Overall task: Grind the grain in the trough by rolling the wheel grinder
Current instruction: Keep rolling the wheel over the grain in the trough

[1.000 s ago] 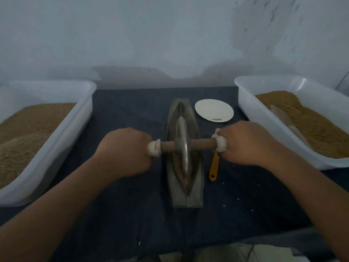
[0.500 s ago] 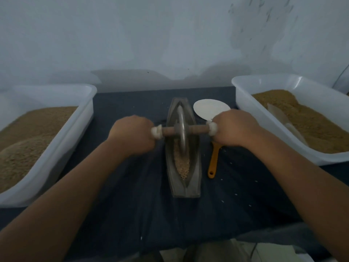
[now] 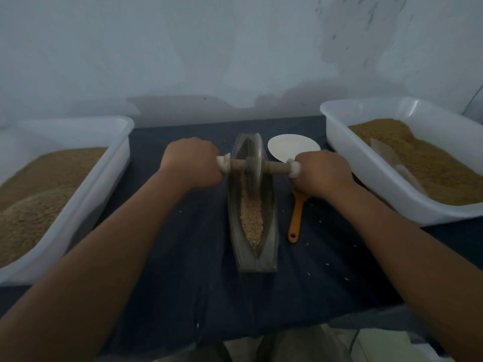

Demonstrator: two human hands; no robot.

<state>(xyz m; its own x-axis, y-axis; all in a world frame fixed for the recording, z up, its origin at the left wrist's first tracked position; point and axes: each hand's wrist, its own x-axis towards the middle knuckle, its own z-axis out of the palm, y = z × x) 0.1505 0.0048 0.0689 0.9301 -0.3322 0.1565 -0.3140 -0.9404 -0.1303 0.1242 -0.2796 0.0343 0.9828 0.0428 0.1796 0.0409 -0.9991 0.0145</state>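
Observation:
A grey boat-shaped trough (image 3: 271, 231) lies lengthwise on the dark cloth in the middle. Pale crushed grain (image 3: 251, 220) fills its groove from the middle to the near end. The metal wheel grinder (image 3: 254, 167) stands upright in the far half of the trough, on a wooden axle with white-wrapped ends. My left hand (image 3: 192, 163) grips the left end of the axle. My right hand (image 3: 322, 172) grips the right end. Both arms are stretched forward.
A white tub (image 3: 86, 205) heaped with brown grain stands at the left; a second white tub (image 3: 366, 163) with grain and a pale scoop stands at the right. A white plate (image 3: 290, 147) lies beyond my right hand, an orange-handled tool (image 3: 295, 220) beside the trough. Loose grains dot the cloth.
Both hands have pushed the wheel away from me, from the near half of the trough to its far half. The grain in the near part is now uncovered.

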